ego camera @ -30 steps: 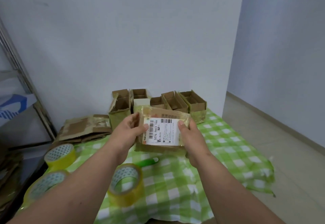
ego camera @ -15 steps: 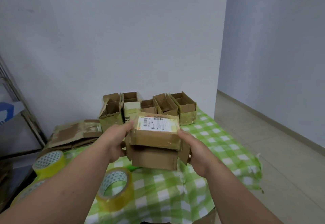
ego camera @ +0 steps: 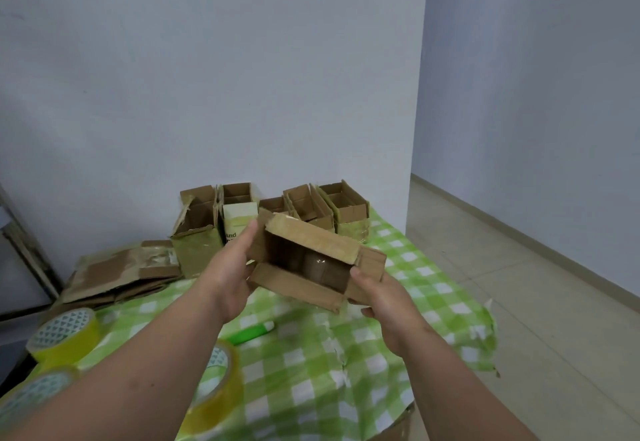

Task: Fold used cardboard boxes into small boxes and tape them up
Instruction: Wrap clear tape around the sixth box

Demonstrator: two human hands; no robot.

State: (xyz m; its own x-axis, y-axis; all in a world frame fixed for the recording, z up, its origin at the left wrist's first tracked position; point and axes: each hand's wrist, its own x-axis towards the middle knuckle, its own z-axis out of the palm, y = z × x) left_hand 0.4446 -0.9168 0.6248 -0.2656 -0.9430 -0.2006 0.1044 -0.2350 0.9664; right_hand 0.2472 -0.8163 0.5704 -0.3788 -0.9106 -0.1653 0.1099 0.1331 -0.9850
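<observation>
**Box flipped open-side up, ready to go with the rest**

Flipped since a second ago: the label face that was toward the camera is gone from view, and the small cardboard box (ego camera: pixel 313 260) now shows its open mouth and brown inside, held in the air over the green checked tablecloth (ego camera: pixel 408 329), just in front of the row of finished open boxes (ego camera: pixel 277 212) by the wall.

My guess is the step here is checking the fold and squaring it up before setting it down. To do that well, I'd keep both ends supported so the walls don't skew, push the side flaps fully outward, and look inside for tape that's lifted. Used cardboard is soft at old creases, so gentle pressure only.

Grip-wise: the left hand (ego camera: pixel 232 276) has its fingers mostly straight, pressed flat along the box's left end, thumb hidden underneath I think. The right hand (ego camera: pixel 381 297) cups the right end from below, thumb hooked over the near edge by the flap, so that one's properly wrapped around it.

Tape rolls (ego camera: pixel 65 335) sit near the left forearm, a green marker (ego camera: pixel 251 333) lies below the box, and flattened cardboard (ego camera: pixel 121 274) waits at left.
</observation>
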